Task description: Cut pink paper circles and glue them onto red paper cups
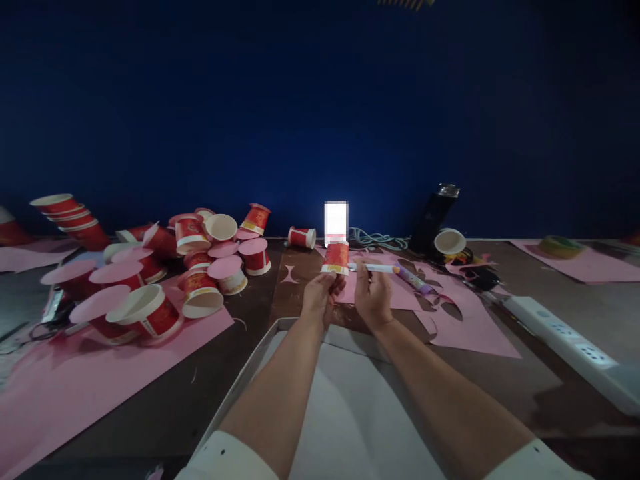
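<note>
My left hand grips a small red paper cup by its lower edge, near the middle of the table. The cup has a white and gold band at the bottom. Just right of it, my right hand holds a white pen with an orange end. The pen lies roughly level, its tip pointing left, close to the cup's side; whether it touches, I cannot tell. Pink paper lies on the table behind and beneath my right hand.
Many red cups, several with pink paper discs, crowd the left. One cup lies behind. A bright white rectangle glows at the back. Rightward are a dark flask, a power strip and tape. A white box sits under my forearms.
</note>
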A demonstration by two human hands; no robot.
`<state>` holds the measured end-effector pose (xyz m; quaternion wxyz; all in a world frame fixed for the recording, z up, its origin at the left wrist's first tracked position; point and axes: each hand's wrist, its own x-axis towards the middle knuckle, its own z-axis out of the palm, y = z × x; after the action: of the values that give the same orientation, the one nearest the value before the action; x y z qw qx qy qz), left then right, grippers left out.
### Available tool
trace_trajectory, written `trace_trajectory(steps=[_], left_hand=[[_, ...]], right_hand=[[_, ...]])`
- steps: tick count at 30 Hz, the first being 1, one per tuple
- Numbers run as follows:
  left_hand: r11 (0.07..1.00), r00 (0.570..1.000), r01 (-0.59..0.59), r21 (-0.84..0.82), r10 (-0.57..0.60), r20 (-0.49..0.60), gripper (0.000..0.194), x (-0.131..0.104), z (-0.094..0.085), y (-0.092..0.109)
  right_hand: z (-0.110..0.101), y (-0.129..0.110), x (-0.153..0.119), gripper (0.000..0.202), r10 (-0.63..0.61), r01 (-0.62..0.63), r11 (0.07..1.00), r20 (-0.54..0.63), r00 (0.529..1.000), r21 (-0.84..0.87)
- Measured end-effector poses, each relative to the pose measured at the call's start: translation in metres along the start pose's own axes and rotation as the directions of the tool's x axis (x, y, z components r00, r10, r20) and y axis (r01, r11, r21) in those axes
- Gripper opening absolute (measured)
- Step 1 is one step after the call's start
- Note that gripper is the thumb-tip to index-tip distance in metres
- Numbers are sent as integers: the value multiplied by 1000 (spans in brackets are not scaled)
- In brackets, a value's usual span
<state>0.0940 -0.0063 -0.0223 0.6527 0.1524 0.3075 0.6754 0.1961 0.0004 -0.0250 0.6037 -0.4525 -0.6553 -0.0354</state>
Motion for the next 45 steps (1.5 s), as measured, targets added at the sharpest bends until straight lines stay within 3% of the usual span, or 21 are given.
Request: trace_trajectory(steps=[14, 36, 45], left_hand=[[999, 998, 12, 33, -14, 58, 15, 1, -3, -1], [1000, 998, -15, 3, 14, 66, 15, 0, -5, 0], [1000, 999, 5, 30, -6, 49, 15, 2, -5, -1]], right_hand=[[2, 4, -2, 24, -11, 13, 999, 86, 996, -29], [1, 1, -2, 28, -13, 21, 995, 75, 997, -101], [2, 4, -2, 26, -2, 6, 999, 80, 997, -53]])
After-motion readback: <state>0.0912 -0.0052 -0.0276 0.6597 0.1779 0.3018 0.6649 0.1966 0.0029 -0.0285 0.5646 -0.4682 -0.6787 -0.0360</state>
